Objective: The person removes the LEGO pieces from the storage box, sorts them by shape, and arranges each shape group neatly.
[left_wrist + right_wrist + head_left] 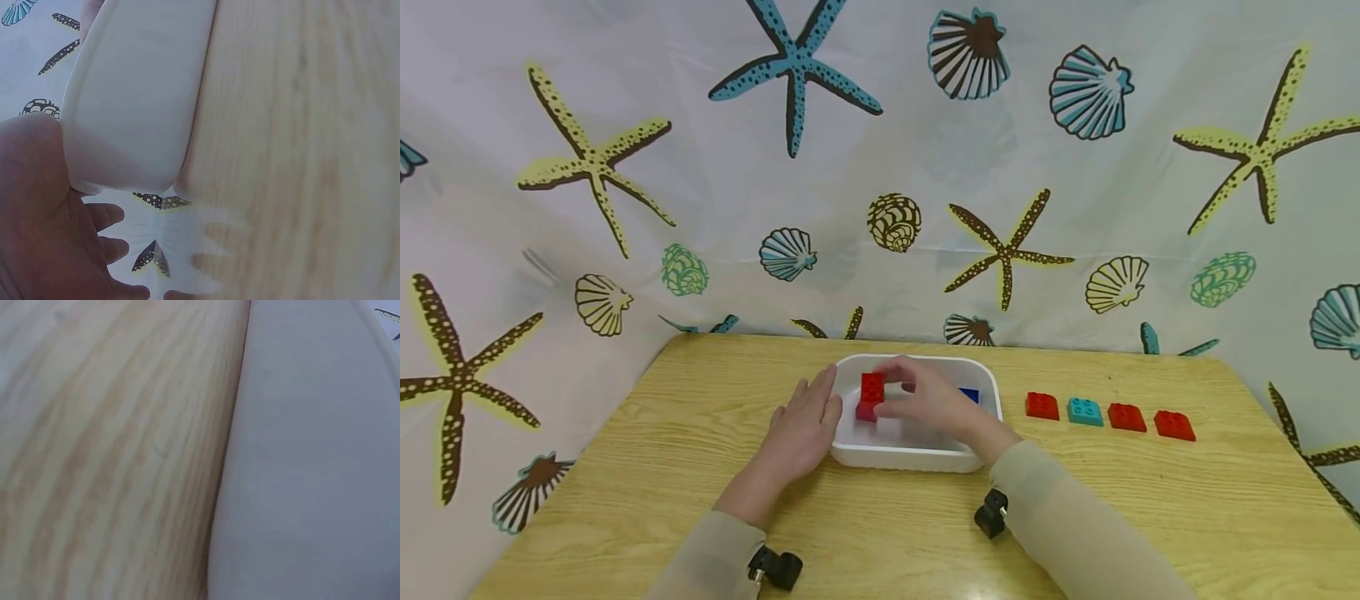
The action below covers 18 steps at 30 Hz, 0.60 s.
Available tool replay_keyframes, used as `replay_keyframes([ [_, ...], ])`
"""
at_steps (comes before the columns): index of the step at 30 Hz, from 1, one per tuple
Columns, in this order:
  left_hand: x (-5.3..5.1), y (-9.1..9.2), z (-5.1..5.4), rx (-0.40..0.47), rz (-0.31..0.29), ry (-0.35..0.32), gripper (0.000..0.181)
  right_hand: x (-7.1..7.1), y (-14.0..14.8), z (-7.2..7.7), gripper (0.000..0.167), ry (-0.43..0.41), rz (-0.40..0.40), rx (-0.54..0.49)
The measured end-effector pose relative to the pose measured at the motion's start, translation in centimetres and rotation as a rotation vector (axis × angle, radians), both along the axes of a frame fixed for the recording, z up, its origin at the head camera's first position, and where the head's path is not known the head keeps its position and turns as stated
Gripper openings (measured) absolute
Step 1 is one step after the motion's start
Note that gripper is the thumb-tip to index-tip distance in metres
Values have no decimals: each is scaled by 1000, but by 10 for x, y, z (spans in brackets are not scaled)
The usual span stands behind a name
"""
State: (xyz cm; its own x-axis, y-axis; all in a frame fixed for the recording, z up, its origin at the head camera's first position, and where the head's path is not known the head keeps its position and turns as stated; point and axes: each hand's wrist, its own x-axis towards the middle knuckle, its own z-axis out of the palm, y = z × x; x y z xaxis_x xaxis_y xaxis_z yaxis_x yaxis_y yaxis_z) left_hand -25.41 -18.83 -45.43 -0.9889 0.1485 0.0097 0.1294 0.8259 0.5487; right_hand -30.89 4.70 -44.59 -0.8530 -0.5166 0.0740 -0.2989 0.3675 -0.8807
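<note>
Brick, red, lies inside the white bin, just left of the right hand, the nearer one, the brick's long axis seeming to run away from the person; bent fingers flank it, though I cannot tell whether they pinch; the left hand, fingers straight and released, rests against the bin's left side
</note>
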Motion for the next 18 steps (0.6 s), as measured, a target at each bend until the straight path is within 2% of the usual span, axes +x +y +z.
replay_keyframes([
  [6, 0, 0, 1, -11, 4, -6, 67, 1, 0, 3, 58, -101, -62, -67],
  [18, -1, 0, -1, 3, 7, -8, 67, 3, 0, 3, 54, -111, -81, -87],
])
